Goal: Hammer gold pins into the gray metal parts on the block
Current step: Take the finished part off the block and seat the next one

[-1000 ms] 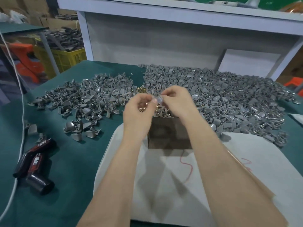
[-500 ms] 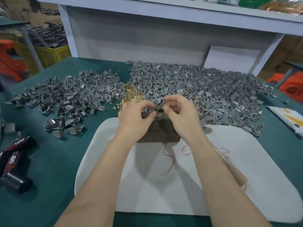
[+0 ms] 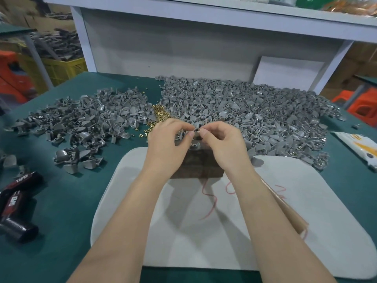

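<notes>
**Pin-fitting stage: one part in hand, stock largely unworked**

- Left hand (image 3: 169, 144) and right hand (image 3: 222, 146): the fingertips are brought together and one small gray part (image 3: 196, 130) is pinched between both. Whether a pin is held with it is too small to tell.
- Directly beneath the hands: the block (image 3: 195, 169), set on a white pad (image 3: 204, 217).
- Just beyond the left hand: a heap of gold pins (image 3: 160, 117).
- Beyond the right hand and out to its right: a large pile of gray parts (image 3: 255, 111).
- Out to the left of the left hand: a smaller pile (image 3: 85, 123).
- No hammer is made out.
- Progress, as judged: a part is being readied and its hammering is not yet done. Most of the work is taken to remain. Which pile is finished cannot be told.
</notes>
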Motion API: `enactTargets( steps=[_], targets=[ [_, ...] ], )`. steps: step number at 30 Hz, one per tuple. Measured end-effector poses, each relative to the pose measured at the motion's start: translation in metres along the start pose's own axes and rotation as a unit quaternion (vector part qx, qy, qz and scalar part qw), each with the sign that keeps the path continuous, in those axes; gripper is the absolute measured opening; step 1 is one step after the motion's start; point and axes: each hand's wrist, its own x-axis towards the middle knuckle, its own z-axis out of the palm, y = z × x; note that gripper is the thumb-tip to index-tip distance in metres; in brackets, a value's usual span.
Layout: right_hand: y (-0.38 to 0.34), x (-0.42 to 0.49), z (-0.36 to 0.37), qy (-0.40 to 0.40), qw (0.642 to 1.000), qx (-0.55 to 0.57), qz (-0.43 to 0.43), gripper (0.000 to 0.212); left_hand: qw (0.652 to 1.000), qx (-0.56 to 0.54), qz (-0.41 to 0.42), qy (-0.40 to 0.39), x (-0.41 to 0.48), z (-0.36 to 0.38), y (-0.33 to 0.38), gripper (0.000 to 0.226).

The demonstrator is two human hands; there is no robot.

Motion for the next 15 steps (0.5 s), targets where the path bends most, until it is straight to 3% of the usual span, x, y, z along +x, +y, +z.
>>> enactTargets(
  steps=[4, 8, 15],
  targets=[
    [0.005, -0.001, 0.003, -0.016, 0.980, -0.188, -0.062, 0.010, 0.997, 0.040, -0.052, -0.050, 0.001, -0.001, -0.008, 0.012],
    [0.006, -0.002, 0.006, -0.048, 0.951, -0.286, -0.105, 0.008, 0.989, 0.109, -0.059, -0.084, 0.000, 0.003, -0.010, 0.008],
    [-0.006, 0.002, 0.012, -0.080, 0.883, -0.442, -0.135, 0.013, 0.987, 0.125, -0.051, -0.084, 0.000, 0.006, -0.013, 0.010]
  ],
)
